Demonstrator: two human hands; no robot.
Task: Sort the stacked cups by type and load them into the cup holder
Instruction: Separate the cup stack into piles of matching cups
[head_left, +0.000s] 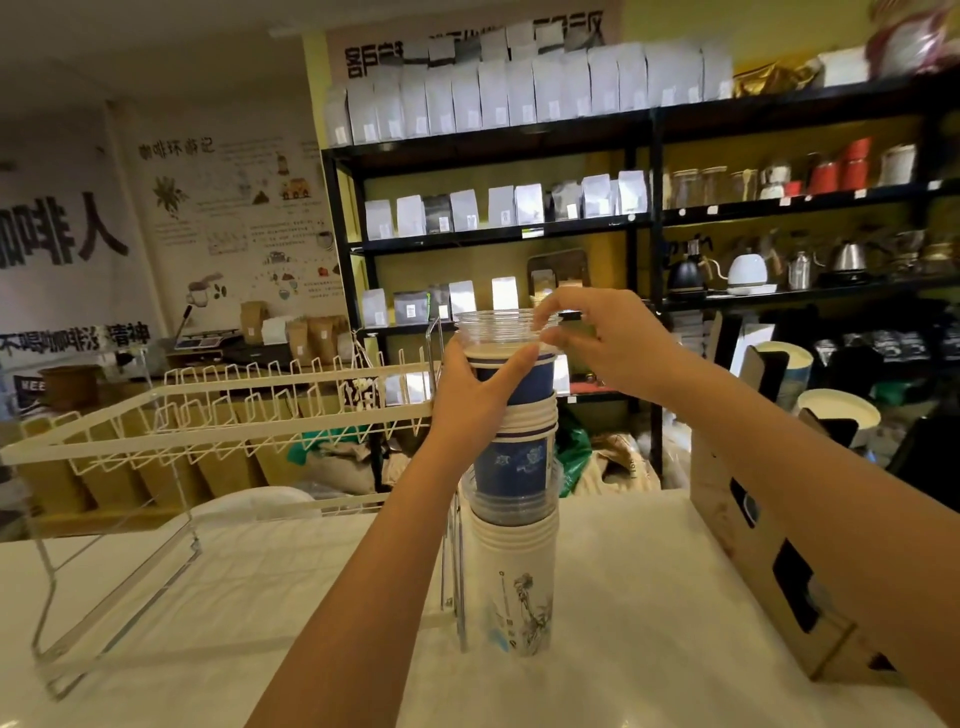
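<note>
A tall mixed stack of cups (514, 525) stands on the white table. White printed paper cups (514, 587) form its base, with clear plastic cups and blue paper cups (511, 465) above. My left hand (470, 400) wraps around the upper blue cups from the left. My right hand (587, 330) pinches the rim of the topmost clear plastic cup (493, 327). A white wire cup holder rack (171, 421) on clear legs stands to the left, with no cups seen in it.
A brown cardboard holder with dark cut-outs (769, 566) leans at the right of the table (634, 613). Black shelves (649, 223) with white bags, kettles and jars fill the background. Paper bags line the far left counter.
</note>
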